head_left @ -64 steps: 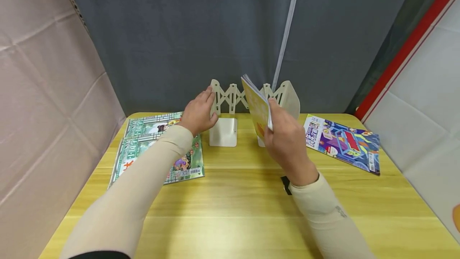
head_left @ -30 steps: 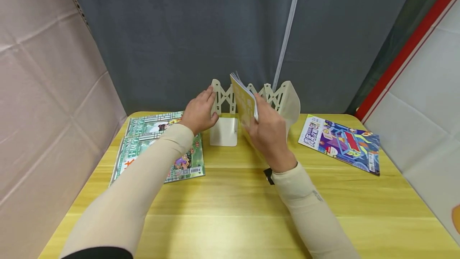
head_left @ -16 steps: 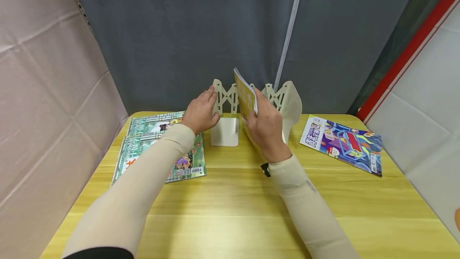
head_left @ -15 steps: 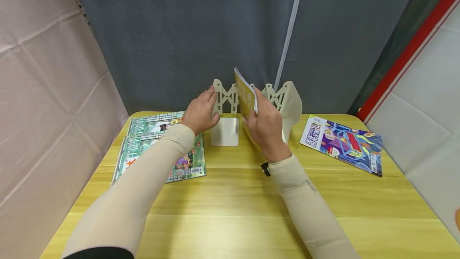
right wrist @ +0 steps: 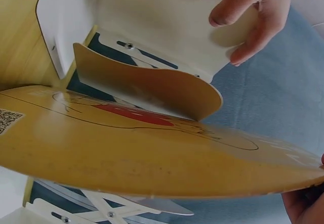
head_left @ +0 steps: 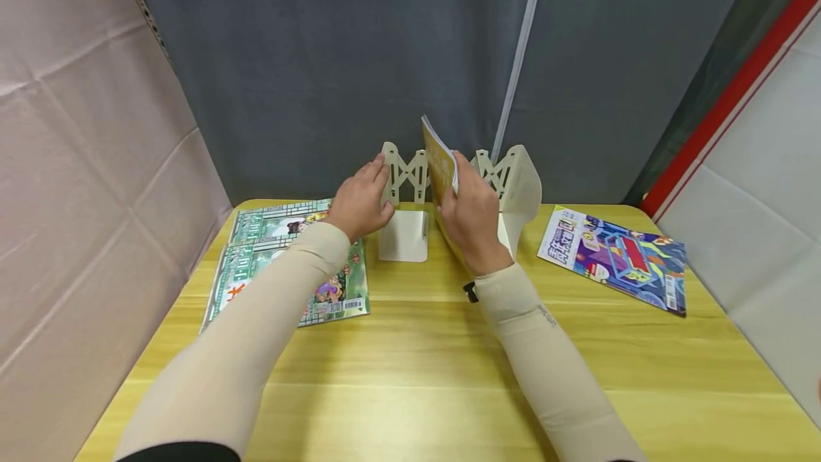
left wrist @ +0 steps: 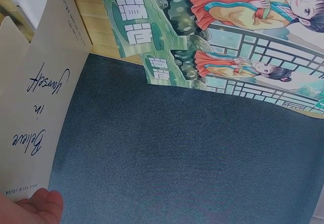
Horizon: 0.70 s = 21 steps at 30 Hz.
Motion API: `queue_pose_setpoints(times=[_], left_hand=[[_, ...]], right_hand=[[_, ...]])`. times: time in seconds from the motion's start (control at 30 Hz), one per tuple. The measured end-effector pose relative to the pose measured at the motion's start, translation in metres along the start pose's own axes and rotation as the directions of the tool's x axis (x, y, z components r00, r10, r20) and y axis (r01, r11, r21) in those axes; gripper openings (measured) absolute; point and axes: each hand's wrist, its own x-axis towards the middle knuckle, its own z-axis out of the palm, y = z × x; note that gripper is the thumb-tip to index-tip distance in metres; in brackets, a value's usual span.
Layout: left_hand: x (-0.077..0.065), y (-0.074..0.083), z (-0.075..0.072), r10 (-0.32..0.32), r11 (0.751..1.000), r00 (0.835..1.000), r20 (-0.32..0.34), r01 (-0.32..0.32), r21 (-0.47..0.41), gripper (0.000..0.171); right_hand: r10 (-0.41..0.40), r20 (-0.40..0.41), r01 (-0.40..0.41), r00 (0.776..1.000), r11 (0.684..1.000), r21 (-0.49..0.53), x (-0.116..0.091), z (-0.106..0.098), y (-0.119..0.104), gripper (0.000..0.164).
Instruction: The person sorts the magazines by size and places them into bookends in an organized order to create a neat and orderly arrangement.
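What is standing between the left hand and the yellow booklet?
A bookend divider plate stands between the left hand and the yellow booklet; the right wrist view shows it.

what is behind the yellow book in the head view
The white bookend shows either side of the yellow book, grey curtain beyond; the book and right hand cover the bookend's middle.

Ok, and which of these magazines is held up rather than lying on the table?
The yellow magazine, gripped in the right hand. The green ones lie overlapping on the table at left; the purple-and-blue one lies flat at right.
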Motion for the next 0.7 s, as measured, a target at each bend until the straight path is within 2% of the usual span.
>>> queue_pose_setpoints(times=[0.47, 0.7], left_hand=[[0.001, 0.004, -0.001, -0.011, 1.000, 1.000, 0.009, 0.011, -0.003, 0.068], [-0.001, 0.004, -0.002, -0.019, 1.000, 1.000, 0.005, 0.019, -0.009, 0.069]], right_hand=[[0.041, 0.008, -0.041, 0.999, 0.999, -0.007, 0.003, 0.017, 0.011, 0.046], [0.075, -0.023, -0.073, 0.997, 0.996, 0.050, 0.005, 0.028, 0.011, 0.046]])
